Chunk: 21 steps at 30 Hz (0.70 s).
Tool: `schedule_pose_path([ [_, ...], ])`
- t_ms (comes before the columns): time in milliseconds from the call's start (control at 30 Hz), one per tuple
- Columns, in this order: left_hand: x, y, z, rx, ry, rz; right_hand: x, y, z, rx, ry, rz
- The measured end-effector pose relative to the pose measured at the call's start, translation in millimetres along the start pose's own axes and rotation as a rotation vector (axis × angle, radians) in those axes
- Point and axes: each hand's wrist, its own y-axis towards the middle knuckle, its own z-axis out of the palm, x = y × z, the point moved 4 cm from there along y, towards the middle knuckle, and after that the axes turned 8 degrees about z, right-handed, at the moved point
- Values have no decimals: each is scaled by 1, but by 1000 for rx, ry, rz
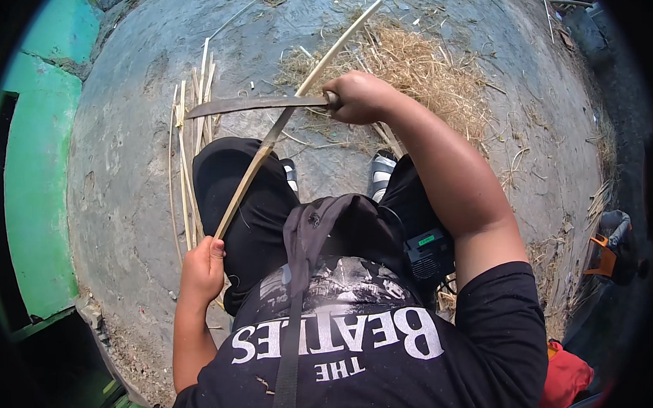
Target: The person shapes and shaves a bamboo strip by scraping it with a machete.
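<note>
My left hand (203,269) is closed around the lower end of a long, pale strip that looks like split bamboo (342,44). The strip slants up and to the right, across my left thigh and out beyond my knees. In my right hand (362,98) is the handle of a long-bladed knife (251,104), its blade pointing left. That blade lies across the strip, a little below its upper part, just left of my right fist. Whether it cuts into the strip, I cannot tell.
Several thin strips (184,151) lie on the concrete ground (124,182) beside my left leg. A heap of curly shavings (437,78) spreads beyond my right foot. A green wall (41,171) borders the left. A black device (427,254) rests by my right thigh.
</note>
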Motion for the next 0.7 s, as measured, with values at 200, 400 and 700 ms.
schedule_pose_path([
  [200,5,11,0,21,-61,-22,-54,9,-12,-55,111,214],
  [400,3,3,1,19,-59,-30,-24,3,-16,47,4,100],
  [700,10,3,1,51,-74,-61,7,-12,3,-12,6,18],
])
